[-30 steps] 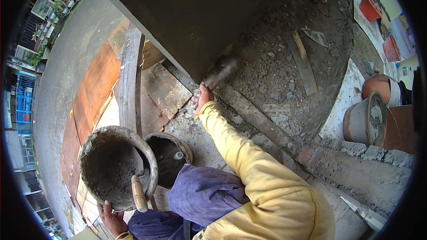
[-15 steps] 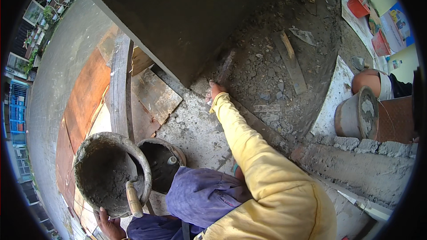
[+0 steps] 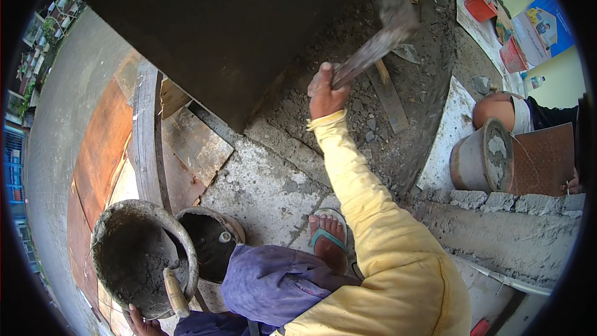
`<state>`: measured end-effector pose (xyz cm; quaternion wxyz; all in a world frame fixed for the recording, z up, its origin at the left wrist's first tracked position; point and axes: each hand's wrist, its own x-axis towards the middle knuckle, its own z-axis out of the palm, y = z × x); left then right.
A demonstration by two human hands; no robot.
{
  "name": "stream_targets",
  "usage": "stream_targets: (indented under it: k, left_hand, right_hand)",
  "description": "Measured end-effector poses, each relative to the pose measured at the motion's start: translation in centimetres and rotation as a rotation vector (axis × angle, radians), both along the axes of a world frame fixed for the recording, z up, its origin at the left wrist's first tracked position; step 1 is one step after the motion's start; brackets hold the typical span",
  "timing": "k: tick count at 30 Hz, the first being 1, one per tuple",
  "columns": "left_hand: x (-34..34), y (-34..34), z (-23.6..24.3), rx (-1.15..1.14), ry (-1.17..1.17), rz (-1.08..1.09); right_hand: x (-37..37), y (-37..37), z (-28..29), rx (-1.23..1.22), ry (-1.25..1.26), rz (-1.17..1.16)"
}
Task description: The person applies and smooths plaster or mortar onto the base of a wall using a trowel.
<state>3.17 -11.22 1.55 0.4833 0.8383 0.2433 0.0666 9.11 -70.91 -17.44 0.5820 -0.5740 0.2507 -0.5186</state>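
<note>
My right hand (image 3: 328, 92) grips the wooden handle of a dirty long tool (image 3: 388, 22), raised over the rubble beside a dark plastered surface (image 3: 199, 25); the tool's head is motion-blurred. My left hand (image 3: 138, 323) holds the rim of a mortar-caked bucket (image 3: 106, 236) at lower left. In that bucket rests a trowel (image 3: 175, 289) with a wooden handle, its blade in grey mortar. A second bucket (image 3: 205, 261), darker inside and with a small pale object, stands partly behind it. My sandaled foot (image 3: 328, 242) is on the concrete.
Plywood sheets (image 3: 102, 149) and a beam (image 3: 146, 137) lie at left, beside a paved lane (image 3: 62, 118). At right are a co-worker's bare knee (image 3: 488, 111), a grey bucket (image 3: 463, 158), red containers (image 3: 479, 5), a rough concrete ledge (image 3: 485, 236) and loose boards (image 3: 388, 99).
My right hand and its tool have moved up and to the right, away from the lower corner of the dark surface. My left hand is still on the bucket; my foot has come into sight.
</note>
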Motion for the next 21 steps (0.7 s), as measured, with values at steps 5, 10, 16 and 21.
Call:
stream_targets:
  k: [5, 10, 16, 21]
  left_hand:
    - [0.4, 0.5, -0.1, -0.11, 0.083, 0.149]
    - [-0.1, 2.5, 0.1, 0.49, 0.127, -0.338]
    - [-0.6, 2.6, 0.9, 0.522, 0.178, -0.524]
    - [-0.4, 1.4, 0.5, -0.036, 0.15, -0.09]
  right_hand:
    - [0.6, 2.8, -11.5, 0.413, 0.966, 0.071]
    - [-0.4, -0.4, -17.3, 0.337, 1.232, 0.069]
    - [-1.8, 0.9, -15.1, 0.793, 0.959, 0.245]
    - [-5.1, 2.6, -13.8, 0.304, 1.063, -0.091]
